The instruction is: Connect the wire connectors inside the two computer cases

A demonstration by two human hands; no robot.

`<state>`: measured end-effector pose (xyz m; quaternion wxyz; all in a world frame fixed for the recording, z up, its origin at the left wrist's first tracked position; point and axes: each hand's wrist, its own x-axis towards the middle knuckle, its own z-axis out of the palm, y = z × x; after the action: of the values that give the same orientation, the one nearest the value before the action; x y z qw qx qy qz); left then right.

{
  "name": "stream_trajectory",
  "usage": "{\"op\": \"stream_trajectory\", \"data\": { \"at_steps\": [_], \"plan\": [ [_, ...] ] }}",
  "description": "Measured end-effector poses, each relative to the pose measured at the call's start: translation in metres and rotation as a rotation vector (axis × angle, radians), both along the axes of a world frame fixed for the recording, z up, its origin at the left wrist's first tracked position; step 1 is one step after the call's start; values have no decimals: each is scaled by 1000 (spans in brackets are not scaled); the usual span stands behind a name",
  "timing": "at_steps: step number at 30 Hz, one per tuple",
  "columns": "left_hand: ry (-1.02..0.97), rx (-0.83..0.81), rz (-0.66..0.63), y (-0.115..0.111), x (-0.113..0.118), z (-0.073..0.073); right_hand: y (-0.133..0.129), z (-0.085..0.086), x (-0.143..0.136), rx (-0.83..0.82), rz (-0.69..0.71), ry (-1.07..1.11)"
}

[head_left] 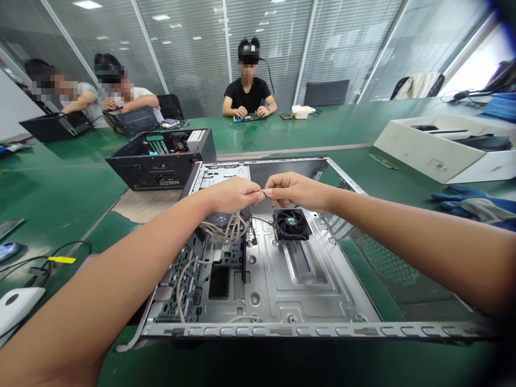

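Note:
An open metal computer case (282,290) lies on its side in front of me. Above its middle, my left hand (237,194) and my right hand (296,191) meet, both closed in a pinch. Between the fingertips shows a short piece of thin pale cable (263,192); most of it is hidden by my fingers. Below my left hand hangs a looped bundle of beige cables (236,228) at the drive cage. A black cooling fan (291,223) with a dark twisted lead sits on the case floor, just under my right hand.
Behind on the left stands another black computer case (161,161). To the right are a white box (435,156) with dark items, blue-grey gloves (479,207) and a green memory stick (382,161). Cables and a white device (20,309) lie at left. Several people sit across the table.

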<state>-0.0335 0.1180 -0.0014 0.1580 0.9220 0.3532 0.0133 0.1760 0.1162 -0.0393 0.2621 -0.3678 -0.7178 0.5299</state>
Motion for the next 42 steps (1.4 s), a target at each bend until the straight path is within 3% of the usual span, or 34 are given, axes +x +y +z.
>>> {"op": "stream_trajectory", "data": {
  "at_steps": [14, 42],
  "plan": [
    [-23, 17, -23, 0, 0, -1, -3, 3, -1, -102, 17, 66],
    [5, 2, 9, -1, 2, 1, -2, 1, -1, -103, 22, 63]
  ]
}}
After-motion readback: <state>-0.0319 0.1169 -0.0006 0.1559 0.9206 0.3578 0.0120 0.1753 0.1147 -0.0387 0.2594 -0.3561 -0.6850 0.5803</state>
